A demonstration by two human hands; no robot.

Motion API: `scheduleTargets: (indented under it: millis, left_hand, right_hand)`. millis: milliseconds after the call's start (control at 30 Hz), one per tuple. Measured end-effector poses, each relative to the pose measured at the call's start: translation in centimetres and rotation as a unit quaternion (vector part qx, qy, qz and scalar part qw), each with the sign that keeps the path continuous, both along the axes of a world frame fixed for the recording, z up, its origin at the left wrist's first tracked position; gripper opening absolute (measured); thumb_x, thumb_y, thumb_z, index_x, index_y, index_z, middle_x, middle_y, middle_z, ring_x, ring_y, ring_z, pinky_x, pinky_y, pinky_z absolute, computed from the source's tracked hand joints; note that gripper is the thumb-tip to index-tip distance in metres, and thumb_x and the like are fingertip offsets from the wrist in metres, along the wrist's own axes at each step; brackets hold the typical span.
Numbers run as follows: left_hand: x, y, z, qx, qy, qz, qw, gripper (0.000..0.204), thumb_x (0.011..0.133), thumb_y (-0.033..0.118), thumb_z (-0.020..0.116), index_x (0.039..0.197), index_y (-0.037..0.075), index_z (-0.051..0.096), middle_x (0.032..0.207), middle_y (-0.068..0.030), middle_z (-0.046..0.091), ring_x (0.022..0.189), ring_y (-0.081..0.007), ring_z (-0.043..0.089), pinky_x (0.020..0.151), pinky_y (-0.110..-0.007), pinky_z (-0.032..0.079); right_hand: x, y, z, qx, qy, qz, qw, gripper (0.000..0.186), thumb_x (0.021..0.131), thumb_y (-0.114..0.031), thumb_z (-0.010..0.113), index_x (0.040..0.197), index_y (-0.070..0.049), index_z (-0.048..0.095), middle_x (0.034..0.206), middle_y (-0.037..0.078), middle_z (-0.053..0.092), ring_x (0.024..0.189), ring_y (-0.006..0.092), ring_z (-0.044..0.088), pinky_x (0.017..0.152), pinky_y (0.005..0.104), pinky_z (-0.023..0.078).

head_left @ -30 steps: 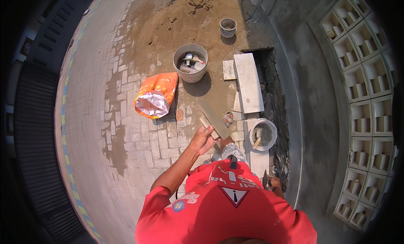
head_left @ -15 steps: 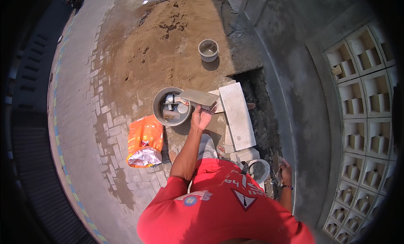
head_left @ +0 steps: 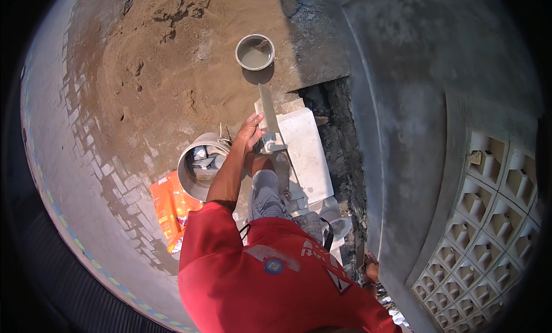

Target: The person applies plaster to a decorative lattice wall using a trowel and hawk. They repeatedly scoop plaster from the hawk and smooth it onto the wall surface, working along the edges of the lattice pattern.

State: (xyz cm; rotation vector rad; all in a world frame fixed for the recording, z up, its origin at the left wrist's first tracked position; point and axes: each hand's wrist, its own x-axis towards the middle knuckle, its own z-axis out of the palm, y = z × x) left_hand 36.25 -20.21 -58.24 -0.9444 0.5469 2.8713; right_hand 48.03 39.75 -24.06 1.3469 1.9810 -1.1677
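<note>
My left hand (head_left: pixel 250 131) is stretched forward and grips a flat, rectangular grey-beige board (head_left: pixel 268 110), shaped like a plastering float. The board is tilted nearly edge-on, with a paler block-like part on its left side. Below it lies a round grey bucket (head_left: pixel 190 186), tipped toward me, with tools and packets inside. Down by the wall, my right hand (head_left: pixel 372 270) is closed, and a thin brownish, blade-like piece (head_left: pixel 360 256) shows beside its fingers. What that hand holds is too small and partly hidden to name.
A pail of greyish liquid (head_left: pixel 255 56) stands by the sand heap (head_left: pixel 167 63). A long white slab (head_left: pixel 303 155) lies beside an open trench (head_left: pixel 339 126) along the grey wall (head_left: pixel 402 149). An orange bag (head_left: pixel 169 209) rests near the bucket. Patterned vent blocks (head_left: pixel 483 195) fill the lower right.
My left hand has lifted the board away from above the bucket and turned it from lying flattish to nearly edge-on. My right hand sits lower along the wall. The view has shifted and turned.
</note>
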Motion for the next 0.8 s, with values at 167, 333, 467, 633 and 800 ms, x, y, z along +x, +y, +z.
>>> scheduleTargets:
  millis: [167,333,467,633,800]
  left_hand:
    - [-6.3,-2.8,-6.8,0.08,0.009,0.149,0.985,0.048,0.09,0.028,0.063,0.13,0.009,0.046,0.128,-0.005,0.055,0.119,-0.0268,0.051,0.098,-0.047,0.041]
    - [-10.0,-5.1,-16.1,0.161,0.057,0.337,0.926,0.046,0.093,0.029,0.056,0.131,0.007,0.045,0.132,-0.0064,0.053,0.124,-0.0255,0.046,0.104,-0.047,0.035]
    - [-11.1,-4.6,-18.6,0.013,0.045,0.028,0.998,0.04,0.092,0.029,0.059,0.127,0.011,0.05,0.121,-0.0036,0.059,0.116,-0.0221,0.052,0.092,-0.044,0.044]
    - [-10.5,4.6,-16.5,-0.123,-0.065,-0.364,0.921,0.055,0.08,0.04,0.072,0.122,0.009,0.053,0.111,-0.0081,0.059,0.098,-0.0188,0.052,0.073,-0.032,0.047]
    - [-8.3,15.9,-22.4,-0.199,-0.016,-0.462,0.864,0.05,0.082,0.033,0.071,0.118,0.001,0.056,0.102,-0.0102,0.063,0.086,-0.0185,0.059,0.068,-0.032,0.048]
  right_hand:
    - [4.4,1.6,0.4,0.064,-0.067,0.051,0.994,0.042,0.082,-0.007,0.056,0.123,-0.009,0.056,0.103,0.007,0.065,0.08,0.015,0.063,0.06,0.0268,0.048]
    - [5.7,-0.1,0.0,0.073,-0.174,0.044,0.981,0.046,0.077,-0.003,0.058,0.123,-0.006,0.056,0.11,0.009,0.063,0.086,0.0167,0.063,0.066,0.0277,0.051]
    - [7.5,-0.5,1.5,0.076,-0.217,0.084,0.97,0.049,0.074,0.001,0.06,0.122,-0.004,0.056,0.115,0.01,0.061,0.091,0.0181,0.063,0.07,0.0284,0.053]
    - [9.7,-2.5,2.3,0.078,-0.197,0.032,0.977,0.047,0.075,-0.002,0.06,0.121,-0.004,0.058,0.116,0.01,0.061,0.09,0.0181,0.063,0.069,0.0281,0.054]
    - [8.3,-10.8,1.7,0.079,-0.153,-0.104,0.98,0.037,0.079,-0.016,0.059,0.116,-0.008,0.062,0.098,0.004,0.066,0.073,0.0107,0.063,0.055,0.0231,0.048]
